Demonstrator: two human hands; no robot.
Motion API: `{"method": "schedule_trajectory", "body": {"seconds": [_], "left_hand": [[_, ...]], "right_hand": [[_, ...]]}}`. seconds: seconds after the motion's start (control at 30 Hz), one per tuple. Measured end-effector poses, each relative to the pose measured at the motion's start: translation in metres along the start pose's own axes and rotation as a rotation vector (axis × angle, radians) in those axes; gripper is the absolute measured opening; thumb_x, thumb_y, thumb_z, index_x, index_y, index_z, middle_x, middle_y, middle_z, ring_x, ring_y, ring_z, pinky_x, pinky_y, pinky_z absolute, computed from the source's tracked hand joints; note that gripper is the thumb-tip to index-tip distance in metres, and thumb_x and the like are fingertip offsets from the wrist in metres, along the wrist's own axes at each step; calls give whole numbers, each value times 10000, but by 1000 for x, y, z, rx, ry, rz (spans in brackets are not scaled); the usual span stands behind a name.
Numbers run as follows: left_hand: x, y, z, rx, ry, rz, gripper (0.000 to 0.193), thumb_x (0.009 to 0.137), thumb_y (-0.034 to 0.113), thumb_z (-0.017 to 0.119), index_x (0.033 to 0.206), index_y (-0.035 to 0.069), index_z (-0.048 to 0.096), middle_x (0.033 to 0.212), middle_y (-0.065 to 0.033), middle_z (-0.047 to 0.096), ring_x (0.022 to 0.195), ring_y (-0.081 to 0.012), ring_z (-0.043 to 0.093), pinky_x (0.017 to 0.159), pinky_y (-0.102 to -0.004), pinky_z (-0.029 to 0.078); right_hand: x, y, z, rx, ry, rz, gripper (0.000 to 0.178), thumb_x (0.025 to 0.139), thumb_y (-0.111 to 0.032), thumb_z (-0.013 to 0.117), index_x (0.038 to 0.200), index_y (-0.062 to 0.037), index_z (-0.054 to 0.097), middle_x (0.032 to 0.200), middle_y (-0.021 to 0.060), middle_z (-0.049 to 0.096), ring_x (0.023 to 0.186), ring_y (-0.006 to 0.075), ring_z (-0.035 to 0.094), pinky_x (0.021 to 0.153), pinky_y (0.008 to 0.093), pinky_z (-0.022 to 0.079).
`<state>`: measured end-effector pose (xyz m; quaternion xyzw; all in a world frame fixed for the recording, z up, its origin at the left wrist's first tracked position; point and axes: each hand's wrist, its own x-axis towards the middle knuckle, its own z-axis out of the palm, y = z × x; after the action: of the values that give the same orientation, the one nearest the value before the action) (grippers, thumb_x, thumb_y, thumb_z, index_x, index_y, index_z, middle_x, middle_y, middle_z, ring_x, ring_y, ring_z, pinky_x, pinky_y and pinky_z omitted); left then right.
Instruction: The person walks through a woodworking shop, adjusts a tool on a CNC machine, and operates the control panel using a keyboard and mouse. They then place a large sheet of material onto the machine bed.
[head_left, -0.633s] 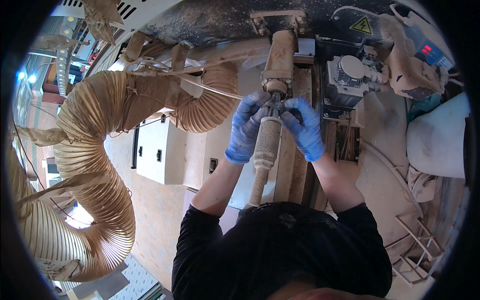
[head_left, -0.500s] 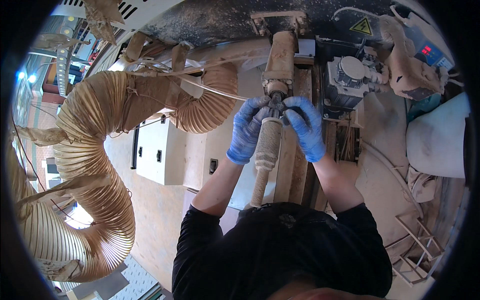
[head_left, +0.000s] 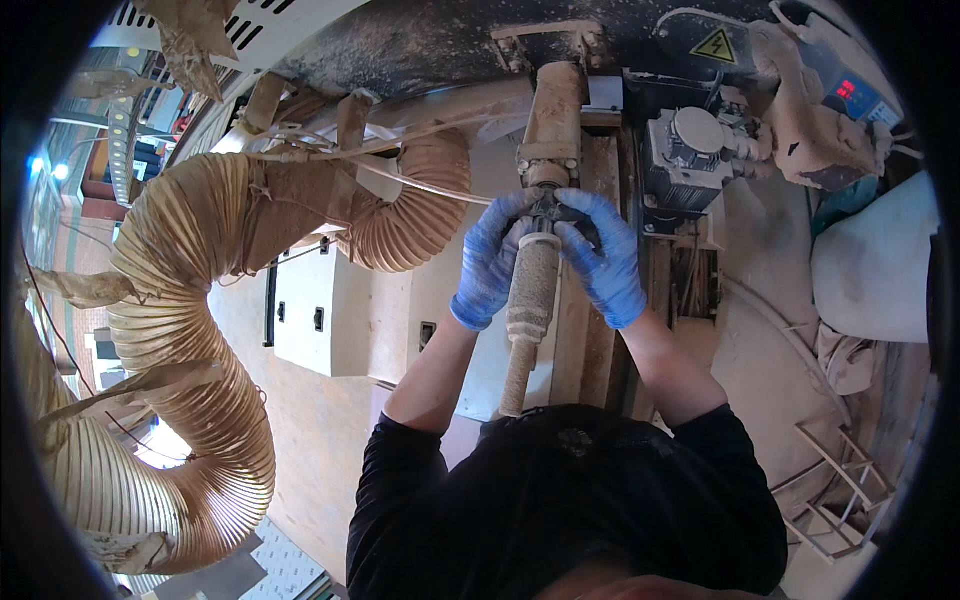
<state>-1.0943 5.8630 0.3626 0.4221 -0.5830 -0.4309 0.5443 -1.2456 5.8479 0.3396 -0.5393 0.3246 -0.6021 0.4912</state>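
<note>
Both gloved hands, left hand (head_left: 488, 262) and right hand (head_left: 605, 258), meet at the dark joint (head_left: 548, 208) above the dusty roller (head_left: 529, 300). The fingers (head_left: 583, 205) are clenched around this joint from two sides, probably to steady it.

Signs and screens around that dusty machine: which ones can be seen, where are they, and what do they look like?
Warning sign: top, right of the dusty cylinder, on the dark housing; yellow triangle with black border and symbol.
Small display: upper right, on a dust-caked control box; dark panel with glowing red digits.
No packages in view.
Both gloved hands, left hand and right hand, work below the cylinder, away from these.
</note>
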Motion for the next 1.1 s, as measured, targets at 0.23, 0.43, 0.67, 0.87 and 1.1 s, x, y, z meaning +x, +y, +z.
{"method": "schedule_trajectory", "body": {"seconds": [0.23, 0.43, 0.67, 0.87, 1.1], "left_hand": [[-7, -3, 5, -19, 61, -10, 498, 812, 43, 772, 1262, 16, 561, 1198, -82, 602, 1083, -166, 597, 944, -305, 496], [-17, -1, 13, -236, 120, -61, 479, 824, -35, 718, 1266, 31, 544, 1243, -82, 574, 1098, -161, 588, 956, -314, 515], [-13, 4, 13, -208, 152, -96, 383, 873, -52, 649, 1235, 38, 562, 1135, -69, 616, 1004, -142, 611, 912, -295, 537], [-7, 11, 11, 20, 117, -77, 197, 946, 45, 589, 1143, 45, 589, 1031, -29, 615, 923, -114, 604, 829, -263, 529], [-6, -1, 11, -186, 169, -169, 117, 983, 122, 535, 1058, 60, 600, 949, -29, 623, 843, -111, 603, 784, -250, 520]], "right_hand": [[3, -9, -4, -213, -67, -90, 282, 889, -39, 657, 1169, -33, 626, 1002, 126, 686, 862, 163, 691, 733, 288, 565], [-1, -8, 4, -172, 27, -142, 250, 883, -33, 654, 1132, -34, 630, 932, 119, 686, 795, 171, 693, 699, 291, 563], [-10, 4, 12, -182, 111, -159, 253, 882, -67, 682, 1128, -43, 631, 886, 84, 656, 744, 139, 644, 676, 274, 532], [-16, 18, 17, -92, 136, -166, 292, 943, -210, 674, 1177, -50, 604, 939, 30, 667, 799, 90, 629, 717, 259, 528], [-20, 25, 30, 40, 253, -153, 281, 870, -86, 727, 1130, -46, 629, 913, 24, 650, 766, 62, 589, 672, 224, 500]]}}
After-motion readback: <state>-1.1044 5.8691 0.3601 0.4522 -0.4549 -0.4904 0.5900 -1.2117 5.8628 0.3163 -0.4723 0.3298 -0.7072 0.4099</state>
